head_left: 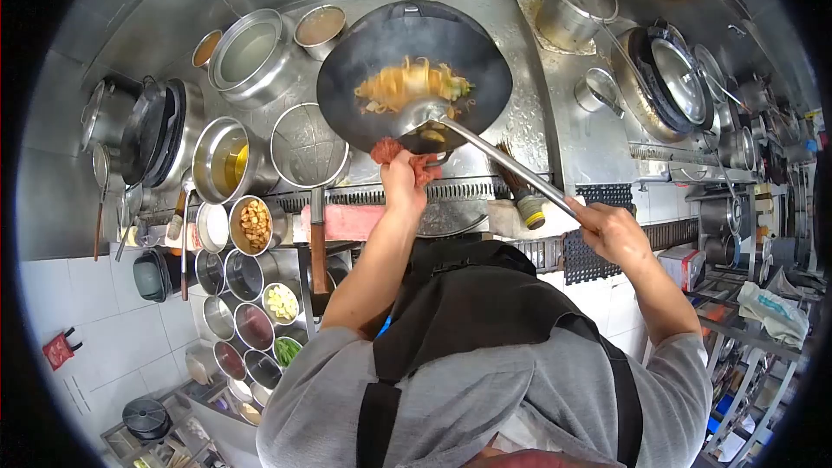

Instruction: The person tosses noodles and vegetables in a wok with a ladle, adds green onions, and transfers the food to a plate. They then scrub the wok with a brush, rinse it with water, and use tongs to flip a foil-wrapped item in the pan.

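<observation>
Grip: L hand (403, 178) closed on wok (364, 52) edge via red cloth (423, 166); R hand (611, 230) closed round ladle (503, 162) handle. Noodles (407, 85) w/ veg lie in wok, mixed, looks mid-fry, not yet plated.

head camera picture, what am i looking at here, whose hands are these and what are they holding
It is one picture from a camera worn on a person's head, looking down through a wide lens that bends the edges. There is no machine: both bare hands are the wearer's own, as are the grey shirt and dark apron at the bottom. The left hand grips the wok by its handle through a red cloth. The right hand holds a long ladle, its bowl at the noodles. To the left stand pots and small tubs of ingredients.
</observation>
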A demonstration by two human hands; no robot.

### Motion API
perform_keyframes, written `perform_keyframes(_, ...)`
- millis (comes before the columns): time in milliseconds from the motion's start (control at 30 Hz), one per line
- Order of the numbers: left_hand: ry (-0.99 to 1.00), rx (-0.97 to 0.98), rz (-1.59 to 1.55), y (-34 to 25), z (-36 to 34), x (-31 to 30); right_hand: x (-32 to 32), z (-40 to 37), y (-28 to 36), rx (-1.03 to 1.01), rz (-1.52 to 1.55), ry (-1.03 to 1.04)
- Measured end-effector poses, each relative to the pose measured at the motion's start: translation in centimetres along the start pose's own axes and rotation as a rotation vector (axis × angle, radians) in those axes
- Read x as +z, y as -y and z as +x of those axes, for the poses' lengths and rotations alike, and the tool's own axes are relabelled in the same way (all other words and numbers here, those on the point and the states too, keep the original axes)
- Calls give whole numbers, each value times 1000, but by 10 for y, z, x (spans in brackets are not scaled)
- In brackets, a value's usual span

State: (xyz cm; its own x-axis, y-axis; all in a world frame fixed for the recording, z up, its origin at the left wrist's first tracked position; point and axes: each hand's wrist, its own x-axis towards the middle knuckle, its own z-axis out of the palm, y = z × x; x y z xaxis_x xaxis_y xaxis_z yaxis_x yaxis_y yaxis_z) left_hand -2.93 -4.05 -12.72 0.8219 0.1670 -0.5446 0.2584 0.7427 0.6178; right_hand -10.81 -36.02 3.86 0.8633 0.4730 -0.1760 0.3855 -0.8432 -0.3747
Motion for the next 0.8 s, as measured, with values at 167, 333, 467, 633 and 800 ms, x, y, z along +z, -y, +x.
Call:
perform_keyframes(167, -38, 74, 73, 15, 33, 5, 24, 17, -21, -27, -36, -42)
perform_keyframes(333, 20, 98, 96, 25, 66, -8, 47, 28, -25, 22, -3, -118)
perform_keyframes(467, 14, 107, 83, 23, 68, -7, 38, 29, -34, 88, 136, -159)
perform_keyframes(633, 40, 59, 120, 16, 64, -9, 25, 32, -35, 209, 177, -249)
perform_keyframes(800, 20, 65, 128, 16, 65, -7, 11, 31, -33, 246, 307, -220)
